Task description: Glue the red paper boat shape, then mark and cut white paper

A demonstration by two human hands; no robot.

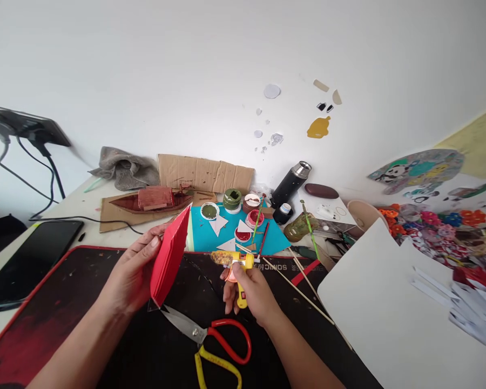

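My left hand (135,267) is closed on a folded red paper piece (171,254), held upright and tilted above the dark mat, thumb on its near face. In my right hand (253,292) is a yellow hot glue gun (242,300), its nozzle end crusted with residue and pointing left towards the red paper, apart from it. Fingers wrap the handle. Below and between both hands lies a pair of scissors (196,335) with one red and one yellow handle, blades open. The far side of the red paper is hidden.
Behind are a brown model boat (156,200) on cardboard, paint jars (232,200) and white paper triangles (218,225) on a teal sheet (200,232), and a black thermos (290,183). Wooden sticks (308,297) lie right, beside a large white sheet (372,302). A phone (28,265) lies left.
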